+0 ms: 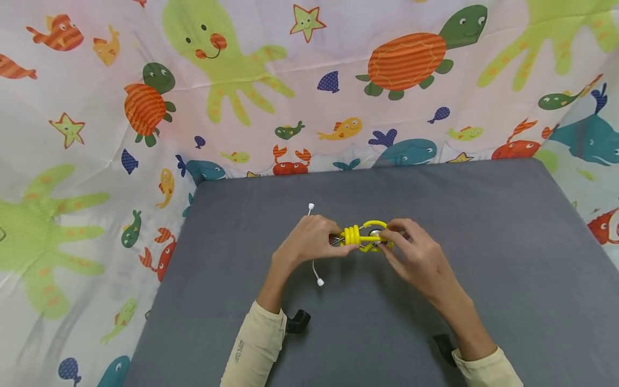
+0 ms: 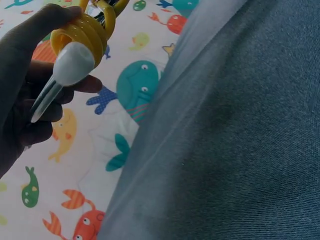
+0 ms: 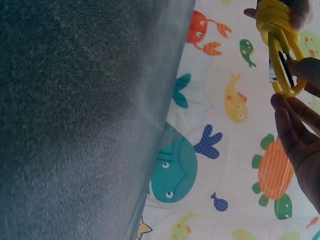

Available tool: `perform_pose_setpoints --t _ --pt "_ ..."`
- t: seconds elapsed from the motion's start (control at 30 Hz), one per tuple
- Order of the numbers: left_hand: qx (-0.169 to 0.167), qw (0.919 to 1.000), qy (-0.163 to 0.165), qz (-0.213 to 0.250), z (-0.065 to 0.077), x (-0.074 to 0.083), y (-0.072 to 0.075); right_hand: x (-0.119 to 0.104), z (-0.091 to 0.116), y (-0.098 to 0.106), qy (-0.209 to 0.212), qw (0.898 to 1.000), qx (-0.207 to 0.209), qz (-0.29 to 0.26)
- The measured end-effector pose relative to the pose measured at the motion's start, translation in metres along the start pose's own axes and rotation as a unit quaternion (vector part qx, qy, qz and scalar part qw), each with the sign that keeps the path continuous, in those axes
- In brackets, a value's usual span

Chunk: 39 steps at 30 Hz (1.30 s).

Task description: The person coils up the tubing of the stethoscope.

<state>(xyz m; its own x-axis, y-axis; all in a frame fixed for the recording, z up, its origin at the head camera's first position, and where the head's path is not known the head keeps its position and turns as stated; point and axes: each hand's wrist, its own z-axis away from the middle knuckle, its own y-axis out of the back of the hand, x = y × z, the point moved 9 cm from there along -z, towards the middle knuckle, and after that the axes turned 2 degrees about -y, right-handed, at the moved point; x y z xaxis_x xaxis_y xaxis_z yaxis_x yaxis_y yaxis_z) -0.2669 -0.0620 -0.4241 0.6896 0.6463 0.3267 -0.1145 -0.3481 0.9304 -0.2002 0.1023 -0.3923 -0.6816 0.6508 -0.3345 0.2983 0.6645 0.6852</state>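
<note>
A stethoscope with yellow tubing is held a little above the grey table, its tube wound in several tight turns. My left hand grips the coiled end, with thumb and fingers around it. White ear tips on thin metal tubes stick out on either side of that hand; one ear tip looms close in the left wrist view. At the loop end, my right hand pinches around the silver chest piece. In the right wrist view, its fingertips touch the yellow loop. The fingers partly hide the chest piece.
A grey-covered table extends beneath both hands. Behind it and along its sides hangs a white cloth printed with sea animals. Black straps show near both wrists, by the cream sleeves.
</note>
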Motion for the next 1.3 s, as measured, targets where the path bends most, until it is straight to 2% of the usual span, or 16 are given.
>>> perform_pose_setpoints --t 0.13,0.33,0.43,0.57,0.7,0.8,0.9,0.97,1.03,1.1,1.2,1.3 --pt "-0.008 1.0000 -0.002 0.000 -0.002 -0.001 -0.007 0.001 0.001 -0.005 0.001 1.000 0.011 0.010" --pt "-0.005 0.9994 -0.013 -0.032 -0.005 0.003 -0.012 -0.001 0.001 -0.010 -0.007 0.998 0.047 0.046" --pt "0.000 0.9987 -0.027 -0.044 -0.006 0.006 -0.015 0.001 0.001 -0.012 -0.026 0.996 0.071 0.042" --pt "0.030 0.9969 -0.051 -0.051 -0.006 0.012 -0.012 0.011 -0.002 -0.010 -0.092 0.991 0.100 -0.008" --pt "0.079 0.9908 -0.060 -0.092 -0.003 0.017 -0.002 0.022 -0.006 -0.012 -0.163 0.981 0.089 -0.060" --pt "0.105 0.9833 -0.074 -0.129 -0.002 0.023 0.004 0.033 -0.007 -0.012 -0.228 0.968 0.070 -0.072" --pt "0.135 0.9722 -0.110 -0.156 -0.002 0.035 0.009 0.045 -0.005 -0.010 -0.297 0.950 0.052 -0.077" --pt "0.158 0.9640 -0.129 -0.171 -0.002 0.042 0.012 0.049 -0.005 -0.009 -0.322 0.943 0.045 -0.074" --pt "0.175 0.9574 -0.136 -0.185 -0.002 0.046 0.014 0.048 -0.007 -0.008 -0.321 0.944 0.051 -0.062" --pt "0.180 0.9569 -0.126 -0.190 -0.002 0.043 0.013 0.044 -0.008 -0.009 -0.298 0.952 0.060 -0.040" --pt "0.160 0.9646 -0.101 -0.184 -0.003 0.034 0.008 0.038 -0.005 -0.012 -0.261 0.963 0.065 -0.005" --pt "0.133 0.9752 -0.075 -0.160 -0.003 0.024 -0.001 0.040 -0.002 -0.017 -0.247 0.968 0.034 -0.010"
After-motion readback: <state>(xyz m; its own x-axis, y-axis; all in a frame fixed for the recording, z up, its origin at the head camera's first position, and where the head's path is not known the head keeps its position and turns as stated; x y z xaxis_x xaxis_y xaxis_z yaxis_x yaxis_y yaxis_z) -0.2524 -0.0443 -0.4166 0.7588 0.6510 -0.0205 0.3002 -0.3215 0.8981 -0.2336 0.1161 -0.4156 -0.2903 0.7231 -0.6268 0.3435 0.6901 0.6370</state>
